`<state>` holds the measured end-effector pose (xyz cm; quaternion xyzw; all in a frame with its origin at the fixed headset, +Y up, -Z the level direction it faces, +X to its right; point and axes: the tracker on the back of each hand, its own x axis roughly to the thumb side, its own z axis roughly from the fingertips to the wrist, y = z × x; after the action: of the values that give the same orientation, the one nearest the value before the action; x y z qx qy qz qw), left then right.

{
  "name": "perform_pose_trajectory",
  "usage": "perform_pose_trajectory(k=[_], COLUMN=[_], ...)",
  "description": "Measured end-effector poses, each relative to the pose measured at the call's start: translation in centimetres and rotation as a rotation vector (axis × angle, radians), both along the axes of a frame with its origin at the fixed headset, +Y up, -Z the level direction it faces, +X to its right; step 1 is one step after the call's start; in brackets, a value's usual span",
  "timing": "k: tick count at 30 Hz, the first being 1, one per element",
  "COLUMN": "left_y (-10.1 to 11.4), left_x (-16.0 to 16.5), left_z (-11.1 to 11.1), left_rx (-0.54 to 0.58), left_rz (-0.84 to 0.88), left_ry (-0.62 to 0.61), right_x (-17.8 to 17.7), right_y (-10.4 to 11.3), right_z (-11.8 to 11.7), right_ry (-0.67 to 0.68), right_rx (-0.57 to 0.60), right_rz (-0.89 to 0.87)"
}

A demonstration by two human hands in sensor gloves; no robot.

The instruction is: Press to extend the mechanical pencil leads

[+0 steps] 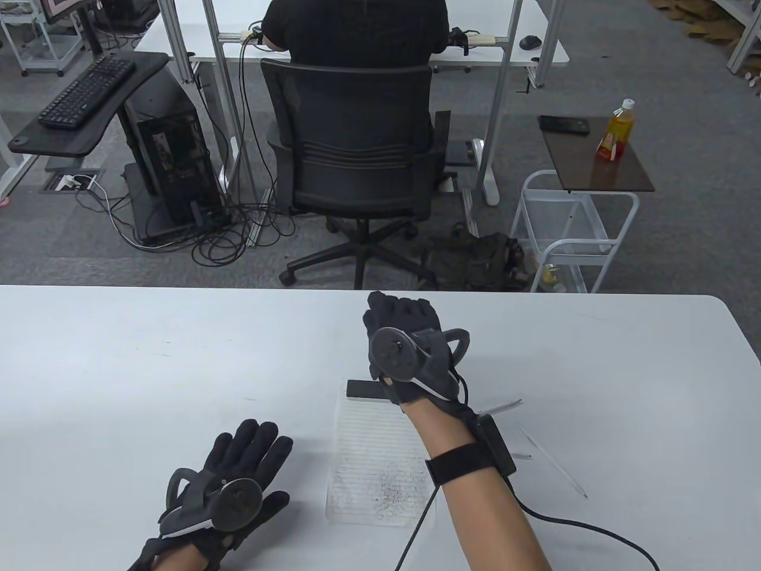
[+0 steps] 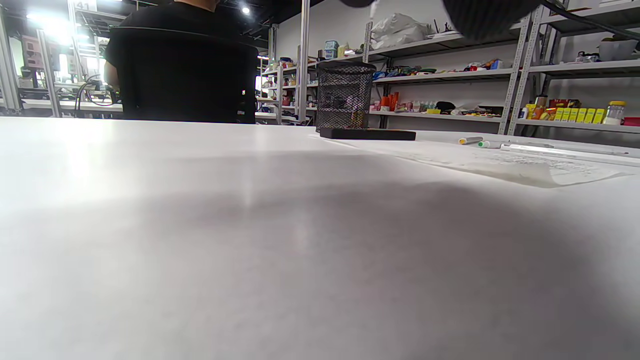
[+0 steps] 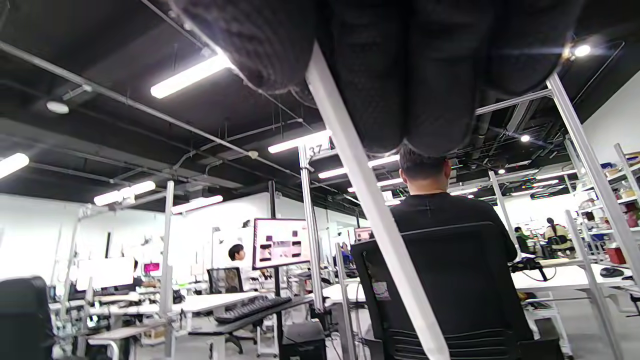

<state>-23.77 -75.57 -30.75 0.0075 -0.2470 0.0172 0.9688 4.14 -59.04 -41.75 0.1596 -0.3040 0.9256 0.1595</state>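
The right hand [image 1: 403, 342] is raised above the far end of the lined white notepad [image 1: 374, 458], its gloved fingers [image 3: 400, 75] curled around a slim white mechanical pencil [image 3: 370, 210]. The left hand [image 1: 229, 485] lies flat and spread near the tabletop's [image 1: 119, 369] near edge, holding nothing. More white pencils [image 1: 553, 461] lie right of the notepad, near a black mesh pen cup [image 2: 344, 95].
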Motion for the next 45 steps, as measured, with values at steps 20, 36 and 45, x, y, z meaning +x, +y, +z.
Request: perform_pose_trajectory(k=[20,36,45], left_y=[-0.1,-0.1,-0.2], left_x=[0.8,0.4,0.6], left_z=[0.2,-0.1,0.1], left_rx=[0.012,0.017,0.023], left_rz=[-0.018,-0.015,-0.01], left_ry=[-0.031,-0.025,-0.028], right_x=[10.0,10.4,9.8], right_y=[-11.2,-19.0,-20.0], right_z=[8.3,7.1,7.1], right_ry=[0.016,0.638,0.701], right_rx=[-0.1,-0.547,-0.519], right_rz=[-0.612,-1.546,-1.723])
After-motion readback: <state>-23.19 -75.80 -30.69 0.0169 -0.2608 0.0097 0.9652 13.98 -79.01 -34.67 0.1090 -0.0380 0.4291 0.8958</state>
